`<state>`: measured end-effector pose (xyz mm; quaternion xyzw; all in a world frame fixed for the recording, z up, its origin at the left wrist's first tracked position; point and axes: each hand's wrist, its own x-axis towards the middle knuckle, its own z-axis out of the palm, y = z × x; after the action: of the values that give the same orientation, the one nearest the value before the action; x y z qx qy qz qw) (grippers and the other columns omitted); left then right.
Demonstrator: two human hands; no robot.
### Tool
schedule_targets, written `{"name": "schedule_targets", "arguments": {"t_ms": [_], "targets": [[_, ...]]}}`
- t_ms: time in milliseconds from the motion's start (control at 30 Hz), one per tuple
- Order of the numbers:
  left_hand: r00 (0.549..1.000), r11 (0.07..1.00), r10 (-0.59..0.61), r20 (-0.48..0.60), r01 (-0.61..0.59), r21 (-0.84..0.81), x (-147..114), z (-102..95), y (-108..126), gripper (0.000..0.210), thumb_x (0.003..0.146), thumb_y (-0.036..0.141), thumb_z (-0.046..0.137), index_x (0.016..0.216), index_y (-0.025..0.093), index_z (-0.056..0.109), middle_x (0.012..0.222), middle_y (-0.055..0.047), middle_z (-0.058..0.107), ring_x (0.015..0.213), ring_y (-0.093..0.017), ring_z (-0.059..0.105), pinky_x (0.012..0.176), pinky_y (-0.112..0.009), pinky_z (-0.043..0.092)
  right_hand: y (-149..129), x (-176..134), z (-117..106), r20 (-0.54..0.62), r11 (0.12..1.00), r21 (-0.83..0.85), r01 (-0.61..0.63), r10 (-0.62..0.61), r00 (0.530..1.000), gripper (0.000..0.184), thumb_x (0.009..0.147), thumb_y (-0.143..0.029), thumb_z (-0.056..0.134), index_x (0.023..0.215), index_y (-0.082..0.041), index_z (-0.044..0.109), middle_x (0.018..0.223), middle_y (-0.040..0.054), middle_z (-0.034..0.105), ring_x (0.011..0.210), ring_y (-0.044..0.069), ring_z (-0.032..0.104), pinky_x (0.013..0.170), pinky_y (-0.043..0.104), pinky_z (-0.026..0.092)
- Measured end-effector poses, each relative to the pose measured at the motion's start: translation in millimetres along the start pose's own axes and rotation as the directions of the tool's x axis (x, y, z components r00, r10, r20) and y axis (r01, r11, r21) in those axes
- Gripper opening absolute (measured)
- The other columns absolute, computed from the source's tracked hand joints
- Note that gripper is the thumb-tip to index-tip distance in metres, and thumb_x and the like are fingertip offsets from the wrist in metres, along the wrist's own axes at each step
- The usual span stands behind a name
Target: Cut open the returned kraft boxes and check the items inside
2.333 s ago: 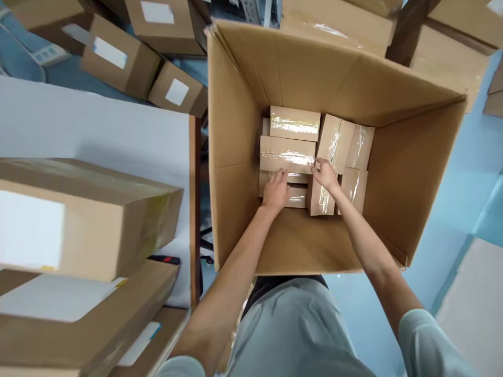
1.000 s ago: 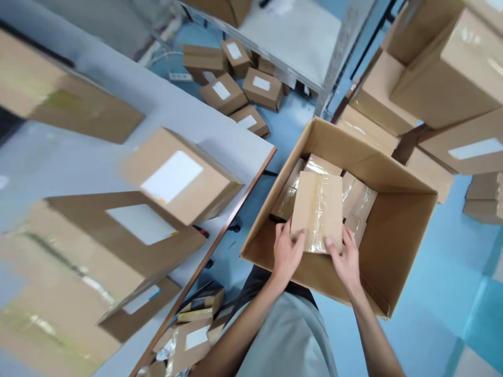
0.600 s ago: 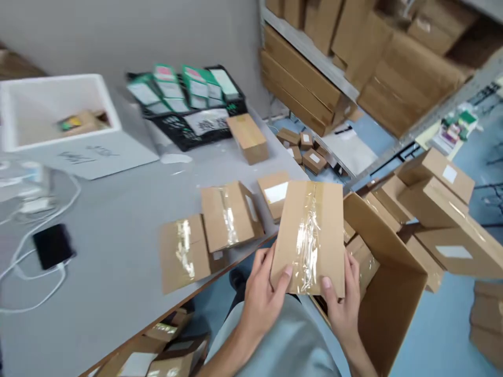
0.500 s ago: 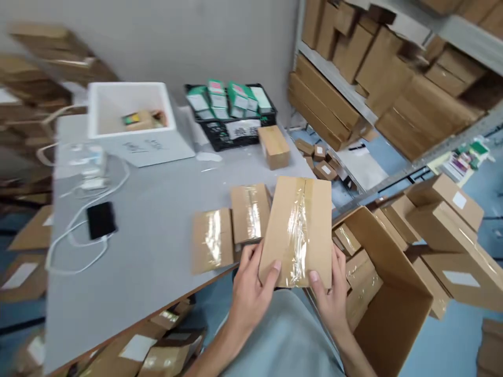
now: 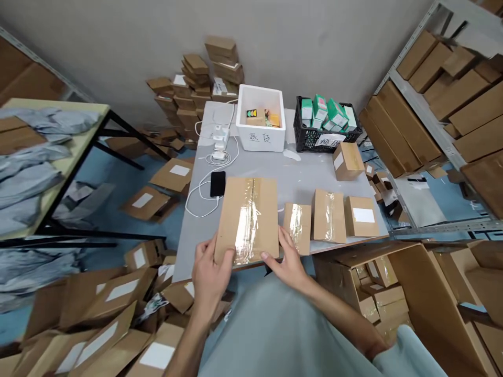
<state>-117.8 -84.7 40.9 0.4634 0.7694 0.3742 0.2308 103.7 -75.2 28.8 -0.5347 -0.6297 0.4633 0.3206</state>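
A flat brown cardboard box (image 5: 231,214), with shiny clear tape down its middle, is held between my two hands over the table's front edge. My left hand (image 5: 212,269) grips its near left corner, thumb on top. On the near right corner my right hand (image 5: 288,262) is closed the same way. Whether the box touches the tabletop, I cannot tell. Just right of it stand a small taped box (image 5: 297,225), a larger taped box (image 5: 329,214) and a box with a white label (image 5: 361,215).
On the grey table (image 5: 251,165) are a phone (image 5: 218,184) on a cable, a white foam bin (image 5: 261,139), a black crate (image 5: 314,139) of green-white boxes and a carton (image 5: 349,161). A big open carton (image 5: 424,283) stands right; loose boxes (image 5: 121,290) cover the floor left.
The view has swung left, bringing a second table and floor boxes into sight. Both hands have carried the held box leftward along the table, from beside the big carton to near the phone.
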Motion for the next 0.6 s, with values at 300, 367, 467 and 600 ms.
{"name": "schedule_targets", "arguments": {"t_ms": [300, 367, 467, 600], "targets": [[0.893, 0.953, -0.266, 0.363, 0.3, -0.042, 37, 77.6, -107, 0.063, 0.084, 0.053, 0.06, 0.132, 0.017, 0.078, 0.127, -0.014, 0.072, 0.12, -0.034, 0.07, 0.113, -0.047, 0.056, 96, 27, 35, 0.092, 0.98, -0.074, -0.185, 0.191, 0.977, 0.112, 0.092, -0.075, 0.079, 0.18, -0.021, 0.037, 0.183, 0.0164, 0.041, 0.174, 0.038, 0.032, 0.143, 0.058, 0.026], [0.891, 0.955, -0.261, 0.372, 0.294, -0.035, 31, 92.8, -119, 0.066, 0.083, 0.054, 0.061, 0.135, 0.017, 0.076, 0.135, -0.016, 0.071, 0.126, -0.034, 0.069, 0.116, -0.047, 0.055, 104, 23, 28, 0.108, 0.981, -0.056, -0.187, 0.192, 0.975, 0.109, 0.092, -0.075, 0.079, 0.178, -0.02, 0.042, 0.182, 0.0169, 0.043, 0.173, 0.038, 0.035, 0.142, 0.058, 0.029], [0.889, 0.96, -0.255, 0.379, 0.28, -0.012, 24, 110.7, -132, 0.07, 0.083, 0.053, 0.063, 0.141, 0.016, 0.073, 0.143, -0.017, 0.07, 0.134, -0.035, 0.067, 0.123, -0.048, 0.052, 113, 16, -2, 0.091, 0.991, -0.013, -0.135, 0.136, 0.987, 0.092, 0.097, -0.073, 0.075, 0.17, -0.021, 0.056, 0.176, 0.0158, 0.053, 0.167, 0.035, 0.046, 0.139, 0.055, 0.037], [0.898, 0.967, -0.253, 0.361, 0.251, 0.054, 24, 128.5, -138, 0.077, 0.089, 0.064, 0.063, 0.146, 0.012, 0.069, 0.141, -0.021, 0.071, 0.136, -0.038, 0.067, 0.123, -0.052, 0.052, 144, 9, -114, -0.349, 0.984, -0.031, -0.177, 0.155, 0.924, 0.075, 0.102, -0.07, 0.068, 0.159, -0.022, 0.068, 0.164, 0.0154, 0.066, 0.156, 0.033, 0.059, 0.134, 0.053, 0.044]]}}
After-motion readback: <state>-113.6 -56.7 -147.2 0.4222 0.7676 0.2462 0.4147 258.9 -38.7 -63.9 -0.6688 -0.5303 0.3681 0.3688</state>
